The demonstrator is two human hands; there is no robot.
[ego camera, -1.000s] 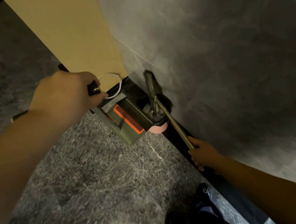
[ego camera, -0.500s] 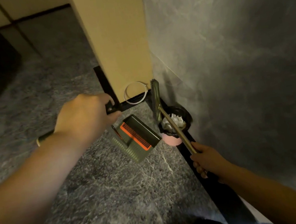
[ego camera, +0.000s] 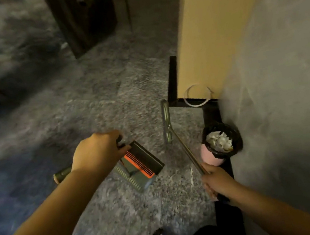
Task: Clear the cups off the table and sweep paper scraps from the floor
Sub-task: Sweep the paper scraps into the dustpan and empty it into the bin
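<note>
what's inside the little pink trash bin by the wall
The pink bin has a black liner bag holding crumpled white paper scraps near the rim. Anything under that paper is covered.

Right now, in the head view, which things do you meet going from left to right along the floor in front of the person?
Left hand → dustpan → broom head → right hand → bin with paper.

A speckled grey stone floor [ego camera: 81, 112] runs under dim light. On the right rises a mottled grey wall [ego camera: 285, 77] with a black skirting [ego camera: 212, 114]; a yellow panel [ego camera: 217, 27] stands beside it. Far off sits dark furniture [ego camera: 85, 21], blurred.
</note>
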